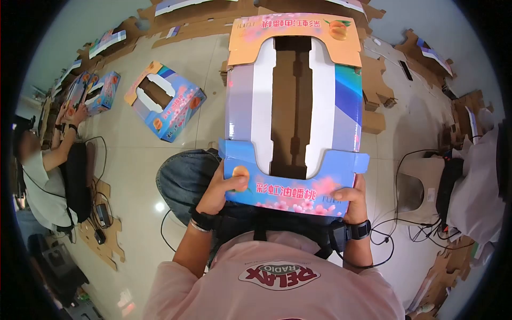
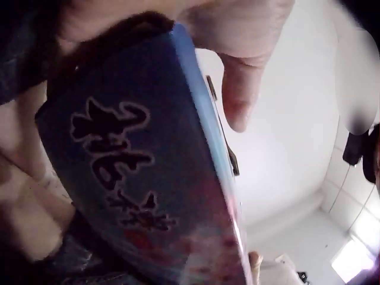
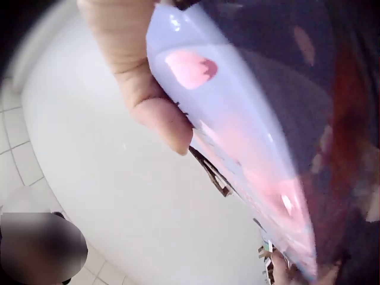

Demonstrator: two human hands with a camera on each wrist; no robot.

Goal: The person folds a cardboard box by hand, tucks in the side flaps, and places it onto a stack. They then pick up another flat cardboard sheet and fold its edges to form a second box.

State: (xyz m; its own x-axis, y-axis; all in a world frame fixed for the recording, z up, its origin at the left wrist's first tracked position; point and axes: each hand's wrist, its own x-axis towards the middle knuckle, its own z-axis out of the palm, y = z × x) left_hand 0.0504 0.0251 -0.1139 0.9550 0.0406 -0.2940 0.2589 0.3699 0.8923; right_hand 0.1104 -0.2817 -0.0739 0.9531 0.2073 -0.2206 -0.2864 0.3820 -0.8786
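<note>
A printed cardboard fruit carton (image 1: 290, 198) is held between both hands above the person's lap. Its top has orange and blue end panels, white side flaps and a long opening onto a brown interior. My left hand (image 1: 214, 191) grips the near left corner, thumb on the blue panel. At the near right corner my right hand (image 1: 354, 201) grips it the same way. In the left wrist view the thumb of the left hand (image 2: 237, 41) lies over the carton's edge (image 2: 136, 160). The right wrist view shows the right hand (image 3: 133, 65) pinching the pink-flowered carton (image 3: 237, 130). The fingers underneath are mostly hidden.
A similar carton (image 1: 181, 106) stands on the tiled floor to the left. Farther left, another person (image 1: 48, 165) handles more cartons. Flattened cardboard (image 1: 376, 80) lies behind the held carton. At right are a stool (image 1: 418, 184) and loose black cables (image 1: 397, 216).
</note>
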